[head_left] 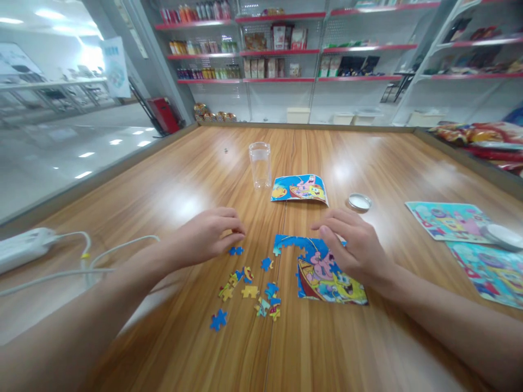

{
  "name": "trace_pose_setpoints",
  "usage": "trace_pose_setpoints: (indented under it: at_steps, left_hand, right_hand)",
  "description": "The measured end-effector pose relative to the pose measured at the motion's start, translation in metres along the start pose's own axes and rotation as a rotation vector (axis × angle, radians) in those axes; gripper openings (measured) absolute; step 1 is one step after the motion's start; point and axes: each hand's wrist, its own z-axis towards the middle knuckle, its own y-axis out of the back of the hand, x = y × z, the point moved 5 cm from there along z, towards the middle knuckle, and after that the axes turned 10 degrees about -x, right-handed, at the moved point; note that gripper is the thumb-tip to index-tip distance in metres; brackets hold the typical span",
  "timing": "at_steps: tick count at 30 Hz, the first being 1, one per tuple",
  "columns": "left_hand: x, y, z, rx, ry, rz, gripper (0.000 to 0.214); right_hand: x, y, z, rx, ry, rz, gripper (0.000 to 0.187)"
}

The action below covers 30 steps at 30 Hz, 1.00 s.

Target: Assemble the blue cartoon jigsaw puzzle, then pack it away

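A partly assembled cartoon jigsaw [327, 277] lies on the wooden table [171, 190]. My right hand [355, 245] rests over its upper right part, fingers spread and curved, touching the pieces. Several loose puzzle pieces [253, 291] are scattered to the puzzle's left. My left hand [208, 235] hovers above a small blue piece [236, 251], fingers curled together in a pinch; whether anything is between them I cannot see. A printed reference picture [299, 188] lies further back.
A clear plastic jar [260, 164] stands behind the picture, its lid [359, 202] lying to the right. Two other puzzle sheets [449, 220] and a white round object [504, 236] are at the right. A white power strip [22, 247] with cables sits left. Store shelves line the back.
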Motion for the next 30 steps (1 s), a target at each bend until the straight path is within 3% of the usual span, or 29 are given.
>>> trace_pose_setpoints:
  at_steps: [2,5,9,15,25,30]
  left_hand:
    - [0.004,-0.003,-0.002,0.117,0.041,-0.01,0.016]
    - [0.006,-0.007,-0.005,0.195,0.077,-0.037,0.014]
    - [0.004,-0.006,-0.006,0.189,0.062,0.0,0.021]
    - [-0.002,-0.008,-0.008,0.223,0.128,-0.086,0.006]
    - [-0.012,-0.015,-0.008,0.254,0.104,-0.159,0.002]
    - [-0.031,-0.014,-0.008,0.221,0.03,-0.202,0.006]
  right_hand:
    - [-0.004,0.0,0.001,0.005,-0.033,0.008,0.034]
    - [-0.006,-0.003,0.0,0.048,-0.051,0.023,0.035]
    - [-0.006,-0.004,-0.003,0.063,-0.047,0.022,0.033]
    - [-0.005,-0.005,-0.003,0.054,-0.036,0.014,0.03]
    - [-0.005,-0.006,-0.004,0.05,-0.007,0.0,0.028]
    - [-0.003,-0.005,-0.004,0.045,0.009,-0.002,0.027]
